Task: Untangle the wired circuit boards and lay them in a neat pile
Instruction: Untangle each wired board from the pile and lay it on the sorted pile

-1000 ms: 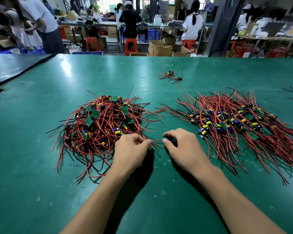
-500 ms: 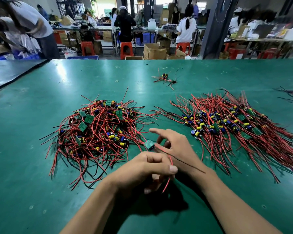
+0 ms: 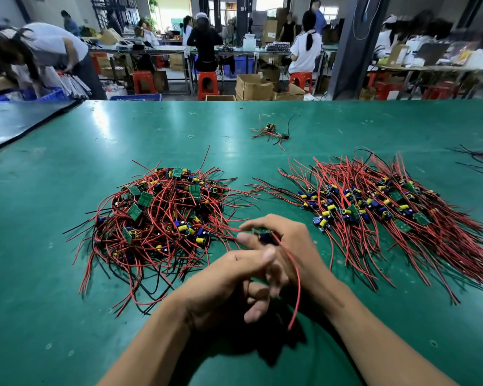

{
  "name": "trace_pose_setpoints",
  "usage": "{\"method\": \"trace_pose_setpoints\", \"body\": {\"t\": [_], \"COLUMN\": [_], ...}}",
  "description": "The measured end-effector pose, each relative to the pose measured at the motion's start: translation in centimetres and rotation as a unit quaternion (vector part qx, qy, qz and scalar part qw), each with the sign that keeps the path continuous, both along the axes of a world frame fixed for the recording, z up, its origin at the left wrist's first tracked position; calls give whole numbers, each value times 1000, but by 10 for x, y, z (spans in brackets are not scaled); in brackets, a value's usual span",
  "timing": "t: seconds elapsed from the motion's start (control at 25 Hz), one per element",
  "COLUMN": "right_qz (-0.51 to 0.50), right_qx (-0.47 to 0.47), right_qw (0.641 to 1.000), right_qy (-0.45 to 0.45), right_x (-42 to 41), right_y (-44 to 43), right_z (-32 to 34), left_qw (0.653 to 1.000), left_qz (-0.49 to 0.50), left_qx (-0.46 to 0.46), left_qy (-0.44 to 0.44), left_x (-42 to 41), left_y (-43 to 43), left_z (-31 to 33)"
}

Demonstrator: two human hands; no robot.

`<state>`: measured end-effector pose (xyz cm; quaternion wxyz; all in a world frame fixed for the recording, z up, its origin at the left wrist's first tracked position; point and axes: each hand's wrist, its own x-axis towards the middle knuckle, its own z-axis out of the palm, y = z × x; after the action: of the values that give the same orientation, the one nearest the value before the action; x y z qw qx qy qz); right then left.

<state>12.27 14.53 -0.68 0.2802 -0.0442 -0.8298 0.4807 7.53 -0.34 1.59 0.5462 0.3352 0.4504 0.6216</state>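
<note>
A tangled heap of small green circuit boards with red and black wires lies on the green table at centre left. To the right, a combed pile of boards lies with its wires fanned out toward the lower right. Between the two, my right hand pinches one small board by its edges. A red wire from that board trails down over my wrist. My left hand sits just below and in front of the right, fingers curled around the board's wires.
A couple of stray boards with wires lie farther back on the table. Loose dark wires lie at the right edge. A black-topped table adjoins at far left. People work at benches with stools and boxes beyond.
One board has been lifted out of the tangled heap. Both hands have drawn back toward me and closed together, and the board's red wire now hangs over my right wrist.
</note>
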Motion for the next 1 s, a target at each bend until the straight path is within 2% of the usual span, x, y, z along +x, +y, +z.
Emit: {"method": "trace_pose_setpoints", "body": {"t": [0.12,0.2,0.24,0.28,0.32,0.4,0.52,0.6,0.8,0.92,1.0], "right_qz": [-12,42,74,105,133,186,217,201,130,64,21], "right_qx": [-241,-411,-476,-500,-484,-383,-219,-182,-172,-142,-86], "right_qw": [970,910,876,857,858,882,894,894,917,952,976], "right_qy": [-9,-14,-35,-69,-111,-201,-325,-357,-336,-262,-198], "right_x": [3,5,7,9,12,18,21,20,17,10,7], "right_y": [5,9,10,10,10,7,-1,-5,-3,-2,3], "right_z": [18,31,35,39,40,40,36,30,24,19,16], "left_qw": [994,987,982,977,972,964,961,965,951,923,905], "left_qz": [93,150,175,197,213,242,271,257,302,383,412], "left_qx": [-43,-48,-46,-44,-42,-35,-52,-48,-15,-30,-39], "left_qy": [-27,-43,-55,-72,-93,-106,-35,-23,-65,4,98], "left_x": [-5,-4,-3,-3,-2,-3,-6,-4,-6,-9,-9], "left_y": [4,7,9,11,13,15,13,11,10,13,15], "left_z": [-2,-3,-4,-4,-4,-3,-4,-4,-5,-12,-16]}}
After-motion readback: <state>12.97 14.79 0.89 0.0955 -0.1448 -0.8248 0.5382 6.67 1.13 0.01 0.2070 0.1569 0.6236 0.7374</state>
